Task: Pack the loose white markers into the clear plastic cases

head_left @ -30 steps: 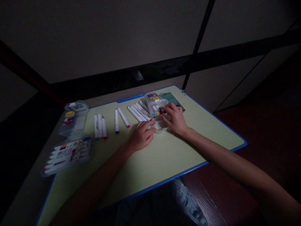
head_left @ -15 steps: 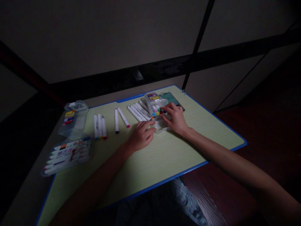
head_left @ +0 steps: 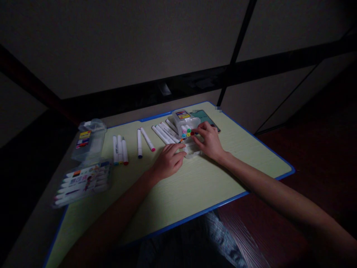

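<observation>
A clear plastic marker case (head_left: 178, 118) lies open toward me, its flap (head_left: 192, 153) down on the table. Coloured marker ends (head_left: 188, 133) in pink, green, blue, yellow and red show in its mouth. My right hand (head_left: 209, 141) is at the right of this mouth, thumb and forefinger closed around a red-ended marker (head_left: 192, 133). With curled fingers, my left hand (head_left: 169, 160) grips the left edge of the flap. An orange tip shows just beyond its fingertips. Several loose white markers (head_left: 162, 134) lie left of the case.
Two more markers (head_left: 140, 144) and a group of three (head_left: 120, 150) lie further left. A second clear case (head_left: 90, 143) stands open at the table's left edge, with markers under its printed front (head_left: 80, 184). Behind my right hand lies a phone (head_left: 205, 117). The table (head_left: 223, 175) has a blue rim.
The view has shifted very slightly. Both hands stay at the case in nearly the same pose, and no marker has visibly moved.
</observation>
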`<state>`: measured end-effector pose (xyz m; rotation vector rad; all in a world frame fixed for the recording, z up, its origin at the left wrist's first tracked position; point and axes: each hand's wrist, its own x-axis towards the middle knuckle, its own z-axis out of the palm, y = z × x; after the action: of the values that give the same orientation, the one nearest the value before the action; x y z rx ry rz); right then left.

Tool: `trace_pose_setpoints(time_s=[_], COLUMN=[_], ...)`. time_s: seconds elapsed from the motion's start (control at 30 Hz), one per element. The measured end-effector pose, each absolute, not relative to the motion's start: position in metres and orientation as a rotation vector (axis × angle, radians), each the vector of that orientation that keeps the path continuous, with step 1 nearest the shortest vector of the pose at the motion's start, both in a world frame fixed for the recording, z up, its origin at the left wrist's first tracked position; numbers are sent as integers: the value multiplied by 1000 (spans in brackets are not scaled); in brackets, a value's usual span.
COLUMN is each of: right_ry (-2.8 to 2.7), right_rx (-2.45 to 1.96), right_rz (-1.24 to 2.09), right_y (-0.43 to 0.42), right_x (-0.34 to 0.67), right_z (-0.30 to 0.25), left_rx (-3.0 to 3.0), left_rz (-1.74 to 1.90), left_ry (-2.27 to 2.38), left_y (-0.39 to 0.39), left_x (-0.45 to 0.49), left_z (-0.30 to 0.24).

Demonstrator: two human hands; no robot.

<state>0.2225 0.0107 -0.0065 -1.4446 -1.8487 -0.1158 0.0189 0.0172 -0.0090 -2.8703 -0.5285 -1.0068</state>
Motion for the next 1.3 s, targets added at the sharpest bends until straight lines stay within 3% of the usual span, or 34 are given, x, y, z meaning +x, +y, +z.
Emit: trace_pose_setpoints(time_s=[0.97,1.3], right_ry=[-1876,-1811], right_rx=[-1450,-1403], right_rz=[-136,-148], right_y=[10,6], right_x=[223,221], right_z=[-6,-3], left_rx=[-2860,-2755], left_rz=[-1013,-1139], left_ry=[-549,-1092], left_y=[16,39], left_x=[20,12], left_z=[-9,-22])
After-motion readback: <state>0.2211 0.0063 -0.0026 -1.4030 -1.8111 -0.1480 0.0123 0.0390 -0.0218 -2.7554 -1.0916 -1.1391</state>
